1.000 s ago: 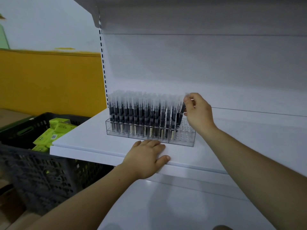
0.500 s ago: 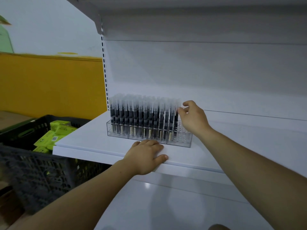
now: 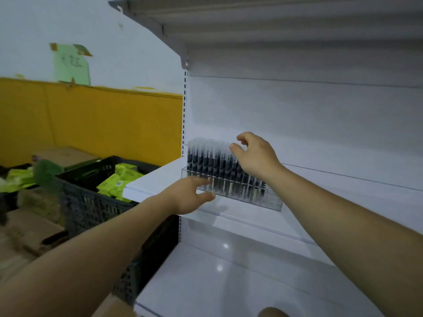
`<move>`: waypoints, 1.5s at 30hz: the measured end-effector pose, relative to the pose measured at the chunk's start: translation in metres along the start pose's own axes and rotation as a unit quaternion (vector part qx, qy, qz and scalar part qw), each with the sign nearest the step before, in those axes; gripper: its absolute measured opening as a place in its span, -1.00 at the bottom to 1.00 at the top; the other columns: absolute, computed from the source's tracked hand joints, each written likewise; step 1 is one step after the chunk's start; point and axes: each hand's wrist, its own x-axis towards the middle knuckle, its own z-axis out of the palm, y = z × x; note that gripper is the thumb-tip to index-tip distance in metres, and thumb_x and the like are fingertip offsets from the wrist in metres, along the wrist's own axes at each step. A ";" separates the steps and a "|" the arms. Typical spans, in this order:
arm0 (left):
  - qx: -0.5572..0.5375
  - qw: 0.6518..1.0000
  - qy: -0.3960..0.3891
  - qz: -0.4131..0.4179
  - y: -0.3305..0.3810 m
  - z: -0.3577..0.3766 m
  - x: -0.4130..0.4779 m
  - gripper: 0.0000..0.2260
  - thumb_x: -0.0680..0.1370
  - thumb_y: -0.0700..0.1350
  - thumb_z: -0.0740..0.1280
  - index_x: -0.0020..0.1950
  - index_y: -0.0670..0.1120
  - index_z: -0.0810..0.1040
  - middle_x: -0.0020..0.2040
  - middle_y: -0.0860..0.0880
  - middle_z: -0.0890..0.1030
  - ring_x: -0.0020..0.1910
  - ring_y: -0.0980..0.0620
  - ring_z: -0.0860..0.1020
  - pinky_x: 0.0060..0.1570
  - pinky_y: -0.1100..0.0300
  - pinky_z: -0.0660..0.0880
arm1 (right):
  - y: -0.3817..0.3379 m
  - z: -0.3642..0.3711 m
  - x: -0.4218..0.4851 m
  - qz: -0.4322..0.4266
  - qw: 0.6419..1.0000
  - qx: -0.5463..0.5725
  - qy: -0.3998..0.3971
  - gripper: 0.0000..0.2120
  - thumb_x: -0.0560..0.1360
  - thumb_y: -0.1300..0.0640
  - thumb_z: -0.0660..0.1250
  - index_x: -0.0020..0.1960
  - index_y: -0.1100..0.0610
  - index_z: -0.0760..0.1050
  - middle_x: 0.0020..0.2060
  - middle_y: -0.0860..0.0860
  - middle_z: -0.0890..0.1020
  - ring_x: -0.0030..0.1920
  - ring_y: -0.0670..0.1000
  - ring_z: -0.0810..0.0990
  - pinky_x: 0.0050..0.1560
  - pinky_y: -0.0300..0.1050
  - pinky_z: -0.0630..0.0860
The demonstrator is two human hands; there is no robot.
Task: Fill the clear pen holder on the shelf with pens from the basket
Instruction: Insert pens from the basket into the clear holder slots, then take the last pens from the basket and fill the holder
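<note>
This is looking like a stationery shop mid-restock. White metal shelving point(image 3: 146, 186) is hanging in tiers off a slotted upright point(image 3: 185, 110), a clear pen holder point(image 3: 263, 200) is displaying rows of capped pens point(image 3: 206, 159), and a black basket point(image 3: 91, 202) of green packs point(image 3: 114, 181) is sitting among cardboard cartons point(image 3: 64, 156).
</note>
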 end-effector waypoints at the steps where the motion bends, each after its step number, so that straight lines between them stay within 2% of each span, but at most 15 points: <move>1: 0.004 1.000 0.004 -0.015 -0.007 -0.005 -0.007 -0.45 0.57 0.20 0.23 0.51 0.01 0.27 0.53 -0.01 0.26 0.48 -0.02 0.25 0.43 0.07 0.22 | -0.011 0.007 0.000 -0.014 1.000 0.010 -0.012 -0.58 0.60 -0.10 0.18 0.38 0.07 0.35 0.35 0.05 0.44 0.31 0.06 0.43 0.24 -0.06 0.37; 5: 0.006 0.996 0.013 -0.089 -0.043 -0.020 -0.039 -0.44 0.57 0.21 0.23 0.52 0.03 0.25 0.54 0.00 0.21 0.49 -0.03 0.24 0.42 0.01 0.24 | -0.057 0.045 -0.002 -0.077 0.993 0.065 -0.063 -0.59 0.60 -0.10 0.18 0.37 0.07 0.37 0.31 0.04 0.47 0.27 0.06 0.46 0.16 -0.08 0.39; 9: 0.010 0.985 0.012 -0.170 -0.086 -0.029 -0.078 -0.43 0.58 0.18 0.24 0.53 0.00 0.22 0.54 -0.03 0.20 0.43 -0.06 0.33 0.35 -0.01 0.33 | -0.097 0.104 -0.010 -0.131 0.974 0.094 -0.159 -0.55 0.61 -0.12 0.16 0.41 0.07 0.33 0.34 0.04 0.44 0.26 0.08 0.45 0.09 -0.09 0.38; 13: 0.027 0.963 0.021 -0.268 -0.143 -0.025 -0.120 -0.45 0.57 0.19 0.24 0.50 -0.01 0.29 0.44 -0.06 0.36 0.33 -0.07 0.41 0.24 0.10 0.38 | -0.126 0.174 -0.023 -0.150 0.949 0.105 -0.258 -0.56 0.60 -0.13 0.17 0.40 0.06 0.34 0.34 0.04 0.45 0.27 0.09 0.45 0.13 -0.02 0.42; 18: -0.054 0.920 0.011 -0.389 -0.222 0.002 -0.172 -0.46 0.57 0.17 0.25 0.50 -0.01 0.29 0.48 -0.05 0.34 0.41 -0.07 0.35 0.31 0.09 0.34 | -0.148 0.274 -0.048 -0.149 0.919 0.075 -0.358 -0.57 0.60 -0.13 0.18 0.37 0.08 0.37 0.25 0.06 0.51 0.21 0.11 0.48 0.13 -0.04 0.43; 23: -0.113 0.859 0.000 -0.499 -0.302 0.043 -0.230 -0.40 0.56 0.21 0.24 0.53 0.01 0.23 0.53 -0.03 0.24 0.47 -0.06 0.27 0.39 0.07 0.25 | -0.162 0.387 -0.083 -0.113 0.882 0.052 -0.455 -0.58 0.61 -0.10 0.16 0.40 0.05 0.34 0.29 0.04 0.48 0.21 0.09 0.48 -0.01 -0.11 0.40; 27: -0.170 0.816 -0.008 -0.552 -0.359 0.085 -0.270 -0.40 0.58 0.16 0.25 0.54 -0.04 0.20 0.54 -0.06 0.22 0.47 -0.09 0.27 0.41 0.04 0.25 | -0.163 0.475 -0.119 -0.101 0.846 0.022 -0.523 -0.55 0.60 -0.10 0.16 0.42 0.08 0.33 0.31 0.04 0.48 0.20 0.08 0.50 0.07 -0.08 0.47; 32: -0.215 0.778 -0.042 -0.589 -0.421 0.147 -0.293 -0.39 0.57 0.17 0.25 0.55 -0.02 0.18 0.53 -0.10 0.25 0.43 -0.13 0.33 0.38 0.02 0.29 | -0.142 0.566 -0.163 -0.052 0.809 0.010 -0.586 -0.60 0.61 -0.07 0.16 0.38 0.07 0.34 0.23 0.03 0.52 0.00 0.04 0.54 -0.01 -0.05 0.52; 35: -0.256 0.755 -0.048 -0.602 -0.454 0.181 -0.293 -0.39 0.58 0.13 0.27 0.56 -0.04 0.16 0.55 -0.10 0.21 0.45 -0.13 0.31 0.37 0.05 0.26 | -0.124 0.616 -0.185 -0.023 0.783 -0.009 -0.622 -0.57 0.62 -0.06 0.16 0.43 0.08 0.28 0.29 0.06 0.48 0.07 0.09 0.56 -0.01 0.00 0.52; 37: -0.272 0.742 -0.049 -0.611 -0.474 0.203 -0.292 -0.39 0.58 0.10 0.28 0.56 -0.06 0.15 0.55 -0.10 0.20 0.44 -0.13 0.32 0.36 0.06 0.26 | -0.113 0.646 -0.199 -0.015 0.772 -0.019 -0.635 -0.55 0.62 -0.05 0.16 0.45 0.10 0.27 0.33 0.09 0.46 0.14 0.11 0.53 0.01 -0.04 0.49; 40: -0.284 0.720 -0.039 -0.632 -0.499 0.237 -0.289 -0.42 0.60 0.01 0.29 0.55 -0.09 0.16 0.51 -0.13 0.28 0.18 -0.05 0.45 0.27 0.08 0.35 | -0.098 0.684 -0.220 -0.007 0.758 -0.031 -0.652 -0.56 0.63 -0.03 0.16 0.43 0.14 0.28 0.28 0.16 0.49 0.16 0.16 0.53 0.13 0.06 0.51; 41: -0.294 0.711 -0.032 -0.638 -0.506 0.249 -0.288 -0.44 0.60 -0.03 0.29 0.54 -0.11 0.17 0.51 -0.13 0.29 0.18 -0.05 0.45 0.25 0.09 0.36 | -0.094 0.695 -0.226 -0.002 0.752 -0.033 -0.658 -0.58 0.63 -0.03 0.16 0.41 0.15 0.28 0.25 0.18 0.50 0.15 0.18 0.53 0.16 0.12 0.51; 42: -0.306 0.701 -0.025 -0.643 -0.513 0.261 -0.288 -0.44 0.60 -0.07 0.30 0.54 -0.12 0.18 0.51 -0.13 0.29 0.26 -0.08 0.44 0.26 0.11 0.34 | -0.089 0.707 -0.233 0.005 0.746 -0.035 -0.665 -0.59 0.63 -0.02 0.16 0.40 0.15 0.29 0.22 0.19 0.51 0.13 0.19 0.53 0.16 0.15 0.51; 43: -0.318 0.691 -0.019 -0.650 -0.519 0.273 -0.288 -0.44 0.59 -0.09 0.31 0.54 -0.13 0.18 0.51 -0.13 0.28 0.36 -0.11 0.39 0.27 0.12 0.33 | -0.085 0.719 -0.239 0.011 0.739 -0.036 -0.672 -0.59 0.63 -0.01 0.16 0.40 0.14 0.28 0.17 0.18 0.52 0.08 0.18 0.55 0.10 0.14 0.53; 45: -0.341 0.665 -0.001 -0.665 -0.530 0.294 -0.288 -0.44 0.58 -0.14 0.32 0.53 -0.12 0.17 0.50 -0.13 0.30 0.42 -0.14 0.34 0.27 0.12 0.32 | -0.078 0.741 -0.252 0.009 0.726 -0.042 -0.686 -0.56 0.62 -0.01 0.17 0.44 0.13 0.23 -0.02 0.10 0.54 -0.16 0.10 0.55 -0.19 0.01 0.51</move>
